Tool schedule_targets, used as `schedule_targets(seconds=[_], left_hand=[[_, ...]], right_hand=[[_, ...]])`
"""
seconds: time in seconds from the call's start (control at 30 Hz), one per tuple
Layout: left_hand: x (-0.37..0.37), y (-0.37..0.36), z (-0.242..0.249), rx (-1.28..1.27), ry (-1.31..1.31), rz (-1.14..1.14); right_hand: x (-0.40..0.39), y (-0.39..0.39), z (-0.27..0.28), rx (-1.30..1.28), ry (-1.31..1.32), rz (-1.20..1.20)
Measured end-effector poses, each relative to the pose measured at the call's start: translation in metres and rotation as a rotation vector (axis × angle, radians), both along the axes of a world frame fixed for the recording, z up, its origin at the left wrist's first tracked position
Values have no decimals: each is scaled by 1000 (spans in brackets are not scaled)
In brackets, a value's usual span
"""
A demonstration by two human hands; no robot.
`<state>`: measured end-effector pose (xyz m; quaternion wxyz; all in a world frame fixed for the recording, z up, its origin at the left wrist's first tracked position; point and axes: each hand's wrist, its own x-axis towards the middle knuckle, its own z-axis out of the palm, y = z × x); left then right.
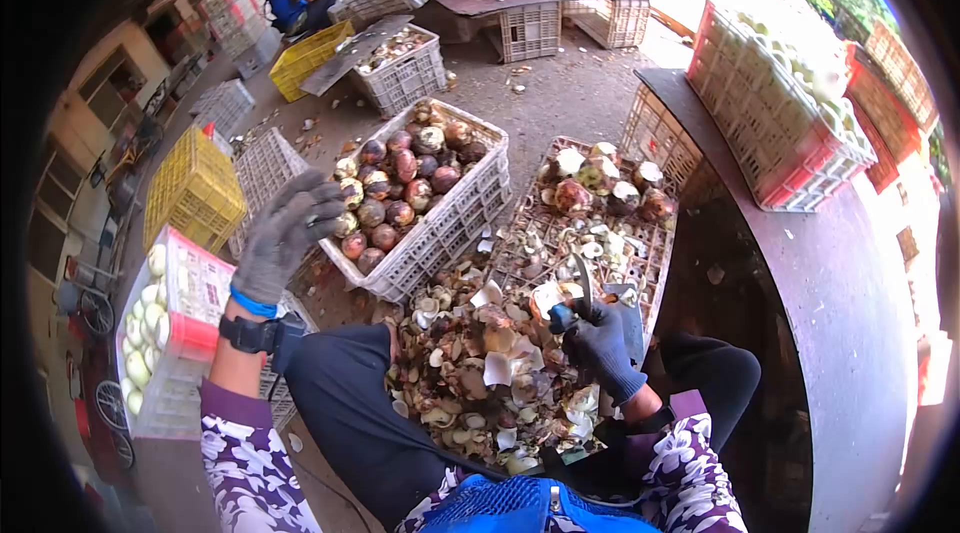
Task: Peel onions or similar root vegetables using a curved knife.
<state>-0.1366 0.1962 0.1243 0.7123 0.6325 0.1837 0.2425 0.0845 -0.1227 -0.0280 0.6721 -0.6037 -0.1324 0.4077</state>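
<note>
Right hand (603, 341), gloved: fingers curl around the blue handle (562, 318) of a knife with a curved blade (582, 278); their exact grip under the glove cannot be told; a pale piece (547, 298) sits just beside the blade, and whether it touches cannot be told. Left hand (292, 233), gloved: fingers extend loosely, close to one another, pinching nothing visible; they hang near the corner of the crate (450, 233) of dark-skinned round bulbs (405, 166).

Hazards, as judged: the bare curved edge may cut a glove if the left fingers enter its path; a damp or worn glove may let the handle turn; loose bulbs (573, 196) on the lattice platform (652, 251) may roll if knocked, their round form being the cause; the peelings heap (490, 373), piled between the knees, may slide or hide a dropped blade; bulbs heaped high in the crate may spill over its rim if it is jolted.

Markings: the wrist device (288, 343) shows no readable brand; the red-trimmed crate (195, 323) at left and the red-banded crate (765, 113) at right bear no legible lettering; no label elsewhere can be read.
</note>
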Motion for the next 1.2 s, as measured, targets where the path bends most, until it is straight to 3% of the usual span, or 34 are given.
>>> schedule_targets(seconds=[0.03,0.1,0.17,0.23,0.3,0.37,0.4,0.43,0.5,0.63,0.77,0.9,1.0,1.03,1.13,1.2], left_hand=[[41,-13,-2,32,87,-69],[113,-38,-16,131,250,-179],[178,-41,-69,260,291,-269],[245,-45,-130,575,255,-281],[301,-74,-123,914,544,-293],[352,-76,-175,1092,458,-185],[372,-85,-184,1195,547,-147],[386,-94,-189,1282,534,-81],[410,-102,-195,1341,599,-114],[428,-103,-214,1425,695,-109],[433,-86,-236,1388,548,-6],[417,-80,-221,1141,274,-21],[373,-102,-178,747,97,-160],[353,-108,-166,619,66,-215],[283,-136,-108,764,98,-298],[244,-153,-91,605,26,-336]], right_hand=[[-1,-3,6,47,109,25],[2,-10,0,44,-1,131],[6,-24,20,-3,19,194],[6,-28,23,3,-7,85],[12,-33,13,55,-166,5],[15,-35,10,97,-379,-69],[19,-40,11,96,-412,-57],[21,-45,23,16,-149,2],[22,-51,25,10,-247,-14],[26,-56,35,51,-109,-70],[30,-61,40,57,-22,-80],[30,-58,32,75,-63,-192],[44,-57,51,142,299,-301],[46,-52,40,138,249,-355],[50,-41,35,171,185,-432],[52,-34,32,148,200,-391]])
